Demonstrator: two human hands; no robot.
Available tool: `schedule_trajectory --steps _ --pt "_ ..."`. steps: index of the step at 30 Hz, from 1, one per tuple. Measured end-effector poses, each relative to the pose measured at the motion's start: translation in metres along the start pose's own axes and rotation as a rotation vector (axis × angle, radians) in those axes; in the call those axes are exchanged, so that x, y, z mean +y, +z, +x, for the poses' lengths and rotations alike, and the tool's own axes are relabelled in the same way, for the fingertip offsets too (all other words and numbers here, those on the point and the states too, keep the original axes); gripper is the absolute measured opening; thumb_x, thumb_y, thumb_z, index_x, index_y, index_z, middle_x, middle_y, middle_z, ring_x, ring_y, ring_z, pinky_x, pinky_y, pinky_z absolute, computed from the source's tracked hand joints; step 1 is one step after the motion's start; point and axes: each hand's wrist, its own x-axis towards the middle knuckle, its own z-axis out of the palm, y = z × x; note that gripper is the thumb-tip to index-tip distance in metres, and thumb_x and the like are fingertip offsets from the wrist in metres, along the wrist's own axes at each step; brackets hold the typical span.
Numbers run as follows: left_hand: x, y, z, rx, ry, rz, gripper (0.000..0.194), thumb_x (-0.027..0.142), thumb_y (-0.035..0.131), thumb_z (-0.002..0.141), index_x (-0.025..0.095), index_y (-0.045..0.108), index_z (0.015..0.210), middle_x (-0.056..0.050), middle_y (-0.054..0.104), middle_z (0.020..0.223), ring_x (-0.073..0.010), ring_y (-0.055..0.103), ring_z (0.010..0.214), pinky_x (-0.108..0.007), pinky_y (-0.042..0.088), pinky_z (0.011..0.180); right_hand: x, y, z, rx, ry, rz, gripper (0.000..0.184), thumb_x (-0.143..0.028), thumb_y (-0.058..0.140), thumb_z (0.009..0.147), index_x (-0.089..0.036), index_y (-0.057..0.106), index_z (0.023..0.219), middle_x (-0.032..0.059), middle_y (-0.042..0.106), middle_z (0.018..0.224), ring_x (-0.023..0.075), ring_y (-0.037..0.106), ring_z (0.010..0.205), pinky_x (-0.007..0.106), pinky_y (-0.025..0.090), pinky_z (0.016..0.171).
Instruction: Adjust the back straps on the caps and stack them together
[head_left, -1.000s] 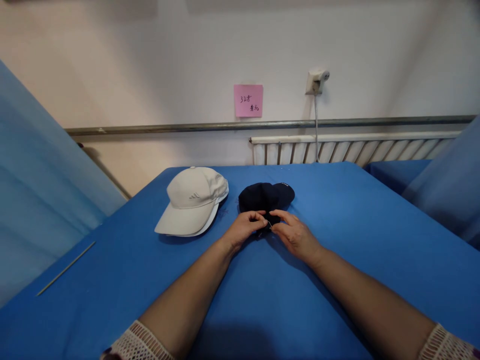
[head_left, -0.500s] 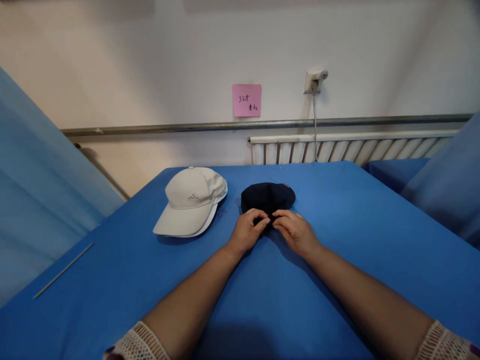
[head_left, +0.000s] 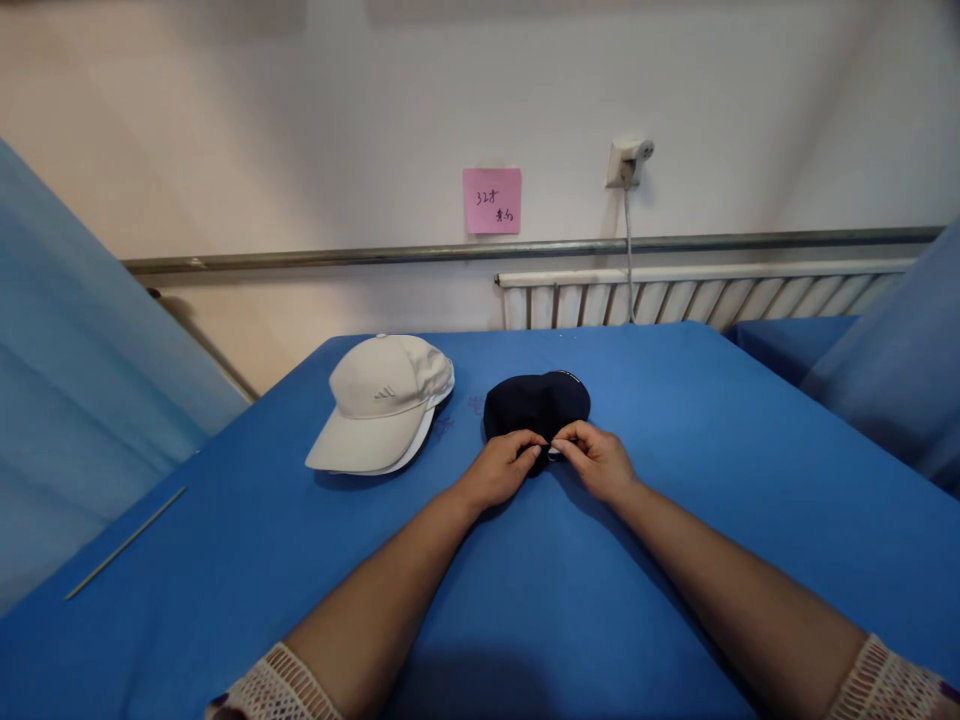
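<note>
A dark cap (head_left: 534, 404) lies in front of me on the blue-covered table (head_left: 480, 590), its rounded brim edge at the far right. My left hand (head_left: 504, 466) is closed, thumb and fingers pinching the cap's near edge. Beside it my right hand (head_left: 594, 458) pinches the same edge, the two sets of fingertips almost meeting. A small pale piece shows just under the right fingertips; what it is I cannot tell. To the left, a beige cap (head_left: 379, 395) rests stacked on a white one and a darker one, their brims toward me.
A thin stick (head_left: 126, 543) lies near the table's left edge. Blue curtains (head_left: 82, 390) hang on both sides. Behind the table are a metal rail (head_left: 360, 257), a radiator (head_left: 697, 295), a plugged-in socket (head_left: 625, 165) and a pink note (head_left: 492, 201) on the wall.
The dark cap has shifted slightly toward me and flattened a little. Both hands have come slightly nearer with it, and a pale piece now shows at the right fingertips.
</note>
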Motion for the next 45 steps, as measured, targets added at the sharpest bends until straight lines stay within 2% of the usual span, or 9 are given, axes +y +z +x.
schedule_trajectory --steps 6,11,14,18,21,25,31,38,45 --pt "-0.005 -0.001 0.003 -0.088 -0.081 -0.108 0.028 0.037 0.047 0.089 0.015 0.064 0.085 0.000 0.060 0.074 -0.0132 0.051 0.068 -0.025 0.039 0.064 0.006 0.007 0.002 -0.049 0.137 0.237 0.024 -0.043 0.063 0.080 -0.020 0.062 0.076 -0.0006 0.063 0.067 0.0132 0.056 0.061 0.024 0.044 0.057" --pt "-0.009 -0.002 0.004 -0.140 -0.105 -0.238 0.033 0.044 0.056 0.084 0.014 0.066 0.088 -0.002 0.061 0.078 -0.0131 0.051 0.070 -0.024 0.040 0.065 0.006 0.008 0.001 -0.054 0.178 0.309 0.024 -0.043 0.065 0.077 -0.020 0.061 0.076 -0.0020 0.059 0.063 0.0116 0.051 0.055 0.023 0.040 0.051" --pt "-0.010 0.000 0.004 -0.107 -0.126 -0.288 0.030 0.042 0.064 0.078 0.014 0.068 0.088 -0.002 0.062 0.079 -0.0132 0.052 0.071 -0.025 0.040 0.066 0.003 0.007 -0.001 -0.039 0.205 0.326 0.021 -0.041 0.064 0.080 -0.020 0.061 0.082 -0.0040 0.054 0.058 0.0108 0.048 0.048 0.022 0.037 0.046" --pt "-0.012 0.004 0.006 0.058 -0.203 -0.502 0.030 0.039 0.068 0.074 0.013 0.068 0.091 -0.003 0.064 0.080 -0.0123 0.053 0.070 -0.025 0.040 0.066 -0.003 0.003 -0.002 0.085 0.078 0.273 0.016 -0.036 0.061 0.083 -0.020 0.061 0.084 0.0023 0.060 0.080 0.0115 0.053 0.058 0.025 0.044 0.052" --pt "-0.013 0.004 0.007 0.102 -0.221 -0.601 0.030 0.037 0.071 0.072 0.014 0.070 0.092 -0.004 0.066 0.082 -0.0125 0.054 0.071 -0.025 0.040 0.068 -0.008 0.000 -0.003 0.122 -0.081 0.158 0.016 -0.033 0.061 0.083 -0.019 0.063 0.076 0.0065 0.058 0.098 0.0131 0.056 0.070 0.026 0.047 0.059" --pt "-0.013 0.004 0.007 0.106 -0.217 -0.617 0.027 0.035 0.072 0.072 0.014 0.070 0.088 -0.003 0.066 0.081 -0.0119 0.054 0.071 -0.025 0.039 0.068 -0.014 0.003 -0.007 0.079 -0.127 0.051 0.014 -0.030 0.063 0.083 -0.020 0.066 0.074 0.0066 0.056 0.097 0.0135 0.055 0.070 0.027 0.047 0.059" --pt "-0.014 0.007 0.007 0.116 -0.206 -0.585 0.025 0.033 0.069 0.074 0.013 0.069 0.088 -0.003 0.065 0.079 -0.0115 0.053 0.069 -0.024 0.039 0.066 -0.016 0.008 -0.007 0.132 -0.118 -0.043 0.010 -0.025 0.062 0.080 -0.020 0.065 0.072 0.0066 0.058 0.095 0.0171 0.058 0.078 0.030 0.048 0.063" --pt "-0.015 0.010 0.010 0.214 -0.190 -0.380 0.019 0.032 0.066 0.073 0.013 0.066 0.075 -0.001 0.060 0.068 -0.0108 0.050 0.061 -0.024 0.039 0.059 -0.013 0.004 -0.005 0.070 -0.202 -0.069 0.009 -0.016 0.059 0.078 -0.020 0.059 0.070 0.0060 0.060 0.095 0.0180 0.061 0.084 0.032 0.050 0.072" --pt "-0.016 0.006 0.010 0.240 -0.254 -0.600 0.025 0.035 0.071 0.069 0.013 0.064 0.079 -0.001 0.062 0.069 -0.0104 0.053 0.060 -0.023 0.041 0.057 -0.008 -0.002 -0.004 0.102 -0.171 0.021 0.008 -0.019 0.055 0.083 -0.021 0.060 0.078 0.0066 0.060 0.094 0.0186 0.060 0.086 0.033 0.052 0.074"
